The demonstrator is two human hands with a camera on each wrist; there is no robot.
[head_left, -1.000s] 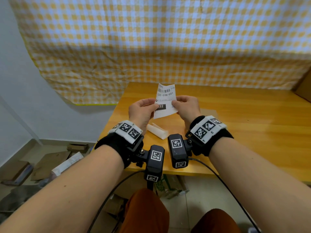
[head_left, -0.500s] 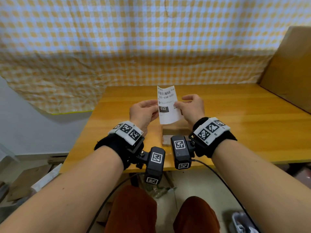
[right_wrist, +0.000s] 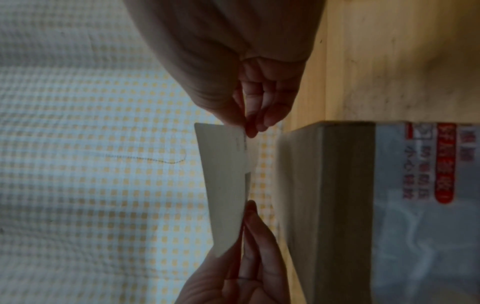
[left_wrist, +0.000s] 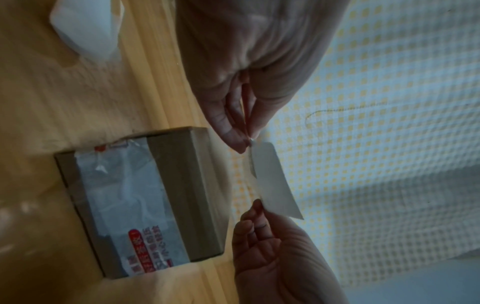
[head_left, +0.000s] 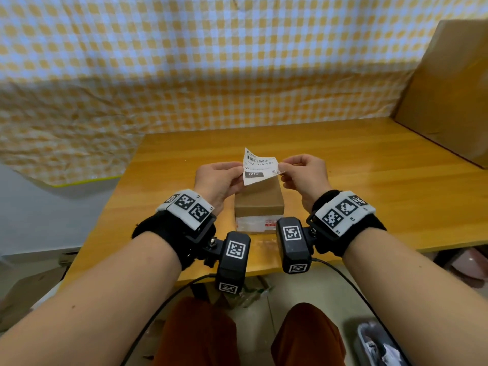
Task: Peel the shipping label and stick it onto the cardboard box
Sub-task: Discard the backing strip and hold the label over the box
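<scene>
I hold a white shipping label [head_left: 260,167] in the air with both hands, its printed side and barcode facing me. My left hand [head_left: 239,180] pinches its lower left edge and my right hand [head_left: 281,170] pinches its right corner. The label hangs tilted just above a small cardboard box [head_left: 260,200] on the table, with clear tape and red print on the box's near face. The left wrist view shows the label's [left_wrist: 272,181] blank back beside the box [left_wrist: 179,195]. In the right wrist view the label [right_wrist: 223,185] is pinched at both ends, clear of the box [right_wrist: 345,205].
The wooden table [head_left: 369,180] runs out to the right, where a large cardboard box [head_left: 449,96] stands at the far corner. A yellow checked cloth [head_left: 184,75] covers the wall behind. A white folded piece [left_wrist: 83,26] lies on the table near my left hand.
The label has gone from upright to tilted and now hangs lower, over the small box. My right hand has shifted to its right corner. The view has swung right, bringing the box into sight.
</scene>
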